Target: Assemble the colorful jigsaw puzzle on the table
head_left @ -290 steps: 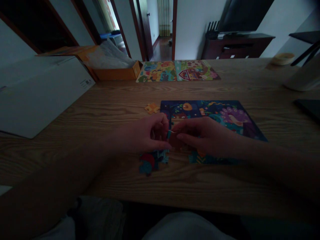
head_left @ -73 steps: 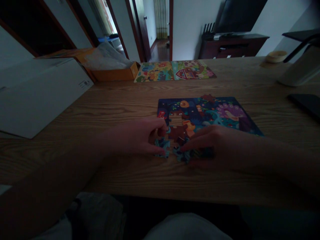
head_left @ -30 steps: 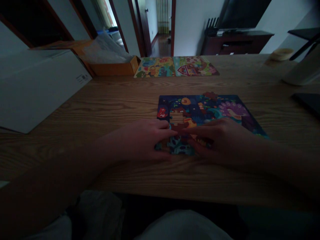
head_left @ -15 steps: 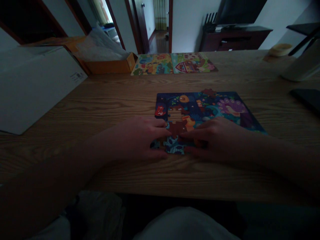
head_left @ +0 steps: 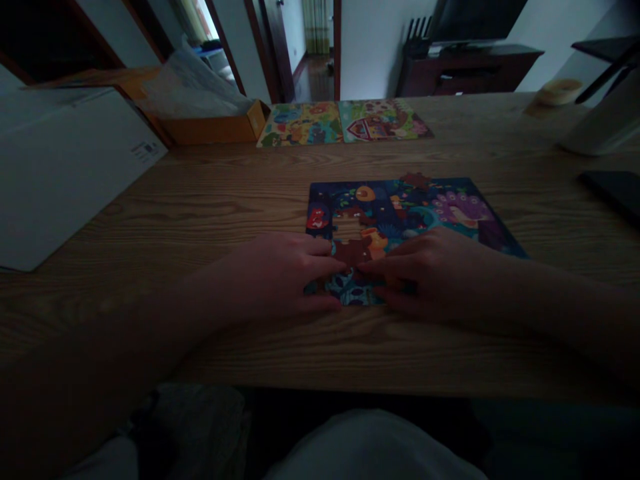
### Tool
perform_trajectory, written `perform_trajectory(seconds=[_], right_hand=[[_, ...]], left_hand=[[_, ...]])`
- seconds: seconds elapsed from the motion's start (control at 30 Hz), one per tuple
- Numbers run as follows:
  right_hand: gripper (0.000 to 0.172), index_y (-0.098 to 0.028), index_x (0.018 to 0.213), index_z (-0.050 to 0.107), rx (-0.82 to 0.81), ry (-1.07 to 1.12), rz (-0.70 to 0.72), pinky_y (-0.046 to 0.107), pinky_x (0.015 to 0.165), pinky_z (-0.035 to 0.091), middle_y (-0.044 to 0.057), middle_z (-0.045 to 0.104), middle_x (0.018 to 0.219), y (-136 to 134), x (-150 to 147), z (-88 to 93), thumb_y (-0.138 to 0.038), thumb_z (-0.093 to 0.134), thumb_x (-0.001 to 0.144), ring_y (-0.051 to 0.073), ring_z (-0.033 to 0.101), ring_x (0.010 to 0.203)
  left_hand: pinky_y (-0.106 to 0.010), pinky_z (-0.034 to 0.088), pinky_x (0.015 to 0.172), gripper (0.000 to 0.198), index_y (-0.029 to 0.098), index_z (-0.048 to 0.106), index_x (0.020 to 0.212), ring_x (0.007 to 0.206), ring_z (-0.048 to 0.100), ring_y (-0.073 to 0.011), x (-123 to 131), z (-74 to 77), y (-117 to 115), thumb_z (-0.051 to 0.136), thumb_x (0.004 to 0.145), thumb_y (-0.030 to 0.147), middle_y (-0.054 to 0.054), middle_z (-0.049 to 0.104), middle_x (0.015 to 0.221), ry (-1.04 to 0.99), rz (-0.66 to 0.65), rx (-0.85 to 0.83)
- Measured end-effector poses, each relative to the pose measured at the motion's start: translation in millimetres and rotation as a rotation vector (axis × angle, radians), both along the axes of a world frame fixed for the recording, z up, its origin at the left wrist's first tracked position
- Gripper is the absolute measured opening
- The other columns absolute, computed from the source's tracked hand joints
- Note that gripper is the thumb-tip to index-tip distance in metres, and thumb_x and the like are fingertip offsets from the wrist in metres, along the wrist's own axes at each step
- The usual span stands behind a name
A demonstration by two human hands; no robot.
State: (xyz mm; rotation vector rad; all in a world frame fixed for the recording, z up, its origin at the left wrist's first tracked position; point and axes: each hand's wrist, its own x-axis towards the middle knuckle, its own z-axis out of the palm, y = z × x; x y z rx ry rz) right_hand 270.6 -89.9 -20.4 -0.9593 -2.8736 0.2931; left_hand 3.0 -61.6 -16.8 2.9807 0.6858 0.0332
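- Jigsaw [head_left: 440,207], dark blue with a purple peacock at its right end, lies flat on the worktop [head_left: 200,193], close to the person's side of it.
- Gap [head_left: 349,230] in the jigsaw shows bare wood, at about 8 o'clock from the jigsaw's centre.
- Brown piece [head_left: 416,180] juts past the jigsaw's top edge at 12 o'clock.
- Left hand [head_left: 280,277] rests at the jigsaw's 7 o'clock corner. Its fingers [head_left: 325,265] lie flat and extended on the pieces there, pinching nothing.
- Right hand [head_left: 425,273] rests at about 6 o'clock from the jigsaw's centre. Its fingers [head_left: 385,268] are also extended and press down, holding nothing, with their tips just beside those of the left hand.
- Blue leafy pieces [head_left: 347,288] lie under and between both hands, touching the fingers of each.
- Dark brown piece [head_left: 351,252] sits just above the meeting fingertips, below the gap.
- Two bright puzzles [head_left: 345,123] lie side by side at the worktop's far edge, at 12 o'clock from the jigsaw.
- Orange box [head_left: 215,131], holding crumpled plastic, stands at 11 o'clock.
- White carton [head_left: 65,167] lies at 9 o'clock.
- Black tablet [head_left: 613,190] lies at 3 o'clock, with a small bowl [head_left: 559,92] at 2 o'clock.
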Motion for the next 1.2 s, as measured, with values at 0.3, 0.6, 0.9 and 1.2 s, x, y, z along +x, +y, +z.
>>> perform_trajectory(seconds=[0.3, 0.6, 0.9, 1.2], right_hand=[[0.028, -0.022, 0.119, 0.075, -0.033, 0.005, -0.021, 0.026, 0.060, 0.039, 0.004, 0.077, 0.086, 1, -2, 0.2, -0.025, 0.062, 0.095, 0.013, 0.064, 0.061], [0.026, -0.021, 0.118, 0.074, -0.026, -0.039, -0.045, 0.026, 0.059, 0.037, 0.004, 0.075, 0.079, -1, -3, 1.3, -0.027, 0.060, 0.097, 0.014, 0.063, 0.061], [0.029, -0.018, 0.105, 0.076, 0.127, -0.049, -0.044, 0.028, 0.059, 0.036, 0.007, 0.074, 0.078, -8, -7, -7.6, -0.041, 0.060, 0.099, 0.016, 0.064, 0.061], [0.036, -0.015, 0.113, 0.074, 0.175, 0.014, -0.027, 0.029, 0.058, 0.035, 0.008, 0.074, 0.077, -8, -2, -16.8, -0.044, 0.057, 0.100, 0.015, 0.061, 0.057]], left_hand=[[-0.037, 0.055, 0.085, 0.036, 0.021, 0.071, 0.127, 0.100, 0.069, -0.0247, 2, 3.7, -3, 0.060, 0.100, 0.042, -0.011, 0.070, 0.118, 0.017, -0.001, -0.049], [-0.032, 0.053, 0.082, 0.037, 0.021, 0.074, 0.121, 0.094, 0.068, -0.0221, -3, 1.6, 3, 0.061, 0.098, 0.047, -0.010, 0.071, 0.112, 0.017, -0.016, -0.047], [-0.039, 0.054, 0.085, 0.034, 0.023, 0.075, 0.119, 0.098, 0.068, -0.0264, -3, 9.9, 1, 0.064, 0.096, 0.045, -0.011, 0.071, 0.114, 0.045, 0.026, -0.070], [-0.037, 0.053, 0.090, 0.033, 0.023, 0.075, 0.117, 0.102, 0.067, -0.0242, -21, 1.6, 17, 0.059, 0.099, 0.046, -0.009, 0.070, 0.115, -0.027, 0.113, -0.068]])
